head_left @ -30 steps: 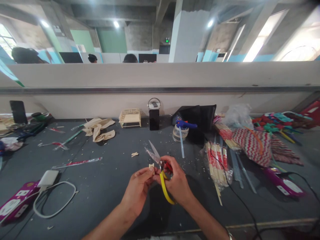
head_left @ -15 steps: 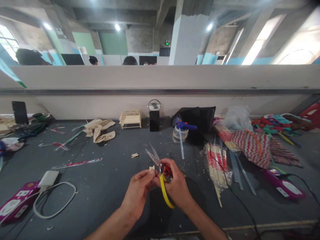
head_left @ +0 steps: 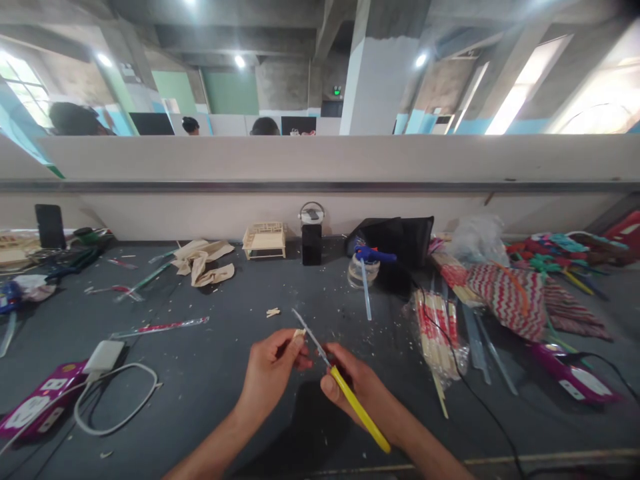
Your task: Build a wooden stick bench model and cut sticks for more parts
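Observation:
Near the middle of the dark table, my left hand (head_left: 274, 365) pinches small pale wooden pieces (head_left: 299, 332) between thumb and fingers. My right hand (head_left: 356, 381) is wrapped round the yellow-handled scissors (head_left: 357, 408), whose blades point up and left, close beside the pieces. The blades look closed together. A few short wooden bits (head_left: 273, 312) lie on the table beyond my left hand. Farther back stands a small wooden model bench (head_left: 265, 240), left of an upright black phone (head_left: 312, 244).
On the right lie bagged wooden sticks (head_left: 437, 330), a patterned cloth (head_left: 507, 300) and a purple power strip (head_left: 573, 373). A blue glue gun (head_left: 375, 255) rests on a jar. At left are crumpled brown paper (head_left: 203, 260), a white charger (head_left: 104, 357) and another purple strip (head_left: 43, 400).
The scissors have turned in my right hand, their blades now together and the yellow handle pointing down to the right. My hands have moved slightly apart.

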Demonstrator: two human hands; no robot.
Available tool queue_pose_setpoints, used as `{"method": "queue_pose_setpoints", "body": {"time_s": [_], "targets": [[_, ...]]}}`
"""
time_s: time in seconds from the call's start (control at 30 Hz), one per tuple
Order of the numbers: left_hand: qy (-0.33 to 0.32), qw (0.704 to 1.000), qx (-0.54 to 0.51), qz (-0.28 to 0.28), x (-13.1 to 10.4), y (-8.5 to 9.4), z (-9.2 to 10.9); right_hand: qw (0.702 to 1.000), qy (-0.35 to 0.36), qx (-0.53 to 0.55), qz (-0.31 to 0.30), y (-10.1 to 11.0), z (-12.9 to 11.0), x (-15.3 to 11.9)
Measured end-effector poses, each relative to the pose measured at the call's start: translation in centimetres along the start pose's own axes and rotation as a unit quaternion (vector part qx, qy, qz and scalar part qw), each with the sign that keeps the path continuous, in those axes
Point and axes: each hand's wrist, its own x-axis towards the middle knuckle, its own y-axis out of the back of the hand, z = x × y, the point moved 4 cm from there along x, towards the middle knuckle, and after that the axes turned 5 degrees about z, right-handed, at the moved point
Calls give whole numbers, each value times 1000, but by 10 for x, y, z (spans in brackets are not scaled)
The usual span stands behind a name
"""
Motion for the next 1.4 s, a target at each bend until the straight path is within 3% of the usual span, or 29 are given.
{"method": "queue_pose_setpoints", "body": {"time_s": [0.2, 0.47, 0.67, 1.03, 1.4], "targets": [[-10, 997, 62, -50, 0, 0, 2, 1000, -12, -2, -29, 5, -8, 0], [25, 992, 66, -105, 1, 3, 5, 998, -20, 0, -64, 8, -11, 0], [20, 986, 104, -127, 3, 5, 4, 996, -19, -8, -83, 9, -14, -2], [45, 986, 62, -148, 0, 2, 6, 996, -26, 7, -83, 3, -15, 0], [60, 985, 41, -157, -6, 0, -3, 992, -17, -76, -99, 2, -11, 8]]}}
